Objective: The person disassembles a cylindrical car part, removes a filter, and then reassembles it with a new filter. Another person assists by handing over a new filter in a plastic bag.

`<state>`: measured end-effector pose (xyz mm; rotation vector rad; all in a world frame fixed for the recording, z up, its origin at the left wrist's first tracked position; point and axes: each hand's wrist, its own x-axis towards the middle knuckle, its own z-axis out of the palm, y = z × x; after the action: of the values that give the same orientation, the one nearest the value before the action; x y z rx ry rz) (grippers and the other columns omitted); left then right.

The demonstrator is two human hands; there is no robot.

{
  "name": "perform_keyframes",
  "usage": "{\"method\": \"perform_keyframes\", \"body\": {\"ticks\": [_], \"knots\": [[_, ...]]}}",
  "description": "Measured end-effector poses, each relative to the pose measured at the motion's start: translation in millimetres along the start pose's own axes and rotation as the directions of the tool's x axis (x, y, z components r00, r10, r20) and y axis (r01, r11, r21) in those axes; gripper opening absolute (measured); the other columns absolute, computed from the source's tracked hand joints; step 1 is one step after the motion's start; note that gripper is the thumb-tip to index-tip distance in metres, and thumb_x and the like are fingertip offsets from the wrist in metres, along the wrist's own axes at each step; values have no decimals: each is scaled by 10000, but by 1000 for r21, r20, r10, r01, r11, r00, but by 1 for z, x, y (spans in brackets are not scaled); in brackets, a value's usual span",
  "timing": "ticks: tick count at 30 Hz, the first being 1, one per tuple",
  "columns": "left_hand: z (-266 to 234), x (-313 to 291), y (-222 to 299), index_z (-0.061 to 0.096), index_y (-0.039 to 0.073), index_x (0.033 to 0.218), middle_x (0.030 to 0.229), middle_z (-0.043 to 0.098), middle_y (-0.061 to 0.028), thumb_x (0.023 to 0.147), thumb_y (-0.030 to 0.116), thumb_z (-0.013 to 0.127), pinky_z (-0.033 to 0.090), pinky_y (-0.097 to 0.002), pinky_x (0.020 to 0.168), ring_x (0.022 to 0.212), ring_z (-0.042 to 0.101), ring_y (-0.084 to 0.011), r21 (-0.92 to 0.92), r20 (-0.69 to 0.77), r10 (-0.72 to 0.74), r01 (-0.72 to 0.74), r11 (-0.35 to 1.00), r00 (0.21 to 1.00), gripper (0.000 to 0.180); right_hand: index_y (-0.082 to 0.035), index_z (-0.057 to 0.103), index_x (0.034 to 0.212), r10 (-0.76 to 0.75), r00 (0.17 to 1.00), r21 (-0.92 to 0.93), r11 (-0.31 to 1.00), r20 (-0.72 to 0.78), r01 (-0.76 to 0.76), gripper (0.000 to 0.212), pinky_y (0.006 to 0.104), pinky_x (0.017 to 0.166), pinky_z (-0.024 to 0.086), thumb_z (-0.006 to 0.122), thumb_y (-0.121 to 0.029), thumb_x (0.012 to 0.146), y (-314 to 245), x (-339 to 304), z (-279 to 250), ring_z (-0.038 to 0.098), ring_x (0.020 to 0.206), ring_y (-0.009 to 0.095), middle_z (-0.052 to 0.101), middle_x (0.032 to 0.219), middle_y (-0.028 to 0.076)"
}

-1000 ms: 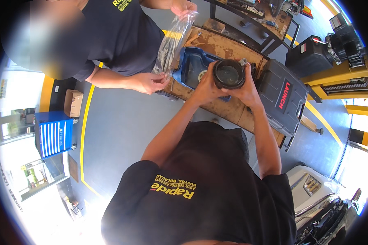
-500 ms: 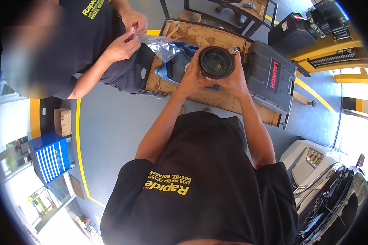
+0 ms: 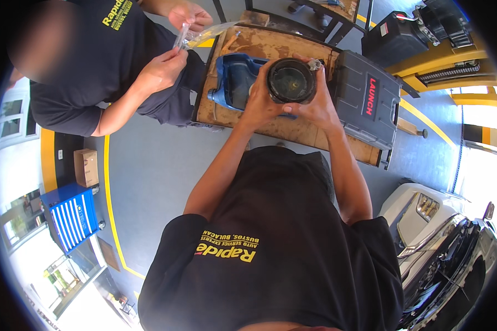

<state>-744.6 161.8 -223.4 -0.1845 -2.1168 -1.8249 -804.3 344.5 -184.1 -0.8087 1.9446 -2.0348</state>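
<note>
Both of my hands are wrapped round a black, round, cup-like housing, raised over the wooden workbench. Its open mouth faces up toward me, and the inside looks dark and wet with a small yellowish spot. My left hand grips its left side, while my right hand closes on the right and underneath. A small silvery piece shows at the rim by my right fingers; its kind is unclear. Behind my left hand, a blue cut-open jug lies on the bench, partly hidden.
A co-worker at the left handles a clear plastic bag. The dark hard case occupies the bench's right side. A car with its hood raised stands lower right; a blue tool cabinet stands left.
The co-worker's hands have moved apart and pulled the plastic bag up off the blue jug. My hands keep holding the housing in almost the same place.
</note>
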Motion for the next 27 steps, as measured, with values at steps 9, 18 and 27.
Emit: {"method": "perform_keyframes", "body": {"ticks": [9, 18, 27], "knots": [[1, 2, 8, 397, 28, 1651, 1581, 603, -194, 746, 393, 1058, 480, -477, 1246, 1481, 612, -354, -47, 31, 0, 1, 999, 1000, 1179, -50, 397, 1584, 57, 996, -172, 983, -62, -67, 1240, 406, 1214, 515, 1147, -251, 617, -13, -4, 2, 642, 1389, 247, 648, 1459, 148], [2, -3, 10, 359, 21, 1675, 1601, 591, -202, 772, 319, 1036, 482, -471, 1245, 1491, 603, -366, -37, 28, -10, 11, 999, 1000, 1167, -42, 375, 1593, 73, 997, -148, 986, -31, -77, 1238, 417, 1210, 516, 1136, -261, 641, -14, -7, 0, 640, 1409, 268, 634, 1486, 167], [10, -7, -2, 347, 5, 1704, 1605, 591, -211, 801, 283, 1012, 476, -468, 1250, 1498, 597, -354, 6, -8, 23, -23, 1000, 1000, 1155, -41, 379, 1585, 47, 994, -202, 977, -97, -66, 1225, 419, 1200, 522, 1132, -269, 647, -8, -9, 2, 649, 1398, 284, 648, 1456, 172]]}}
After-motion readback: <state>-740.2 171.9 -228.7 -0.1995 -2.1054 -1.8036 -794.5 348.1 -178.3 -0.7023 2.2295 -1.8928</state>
